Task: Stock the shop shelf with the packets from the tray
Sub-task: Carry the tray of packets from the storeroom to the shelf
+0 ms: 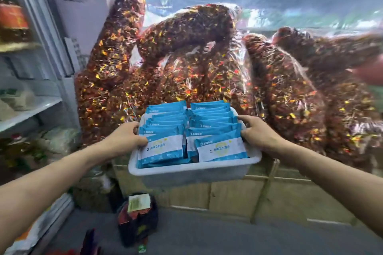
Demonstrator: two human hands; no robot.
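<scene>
A white plastic tray (186, 172) is held up in front of me at chest height. It is filled with two rows of blue and white packets (219, 147) standing on edge. My left hand (128, 136) grips the tray's left rim, thumb over the edge against the packets. My right hand (257, 130) grips the right rim the same way. A white shop shelf (31, 109) stands at the far left, with blurred goods on its levels.
Large clear bags of dried red chillies (186, 64) are piled ahead against a window. Cardboard boxes (269, 190) lie under them. A dark bag with a white packet (137, 219) sits on the grey floor below. Another person's hand (371, 72) shows at the right edge.
</scene>
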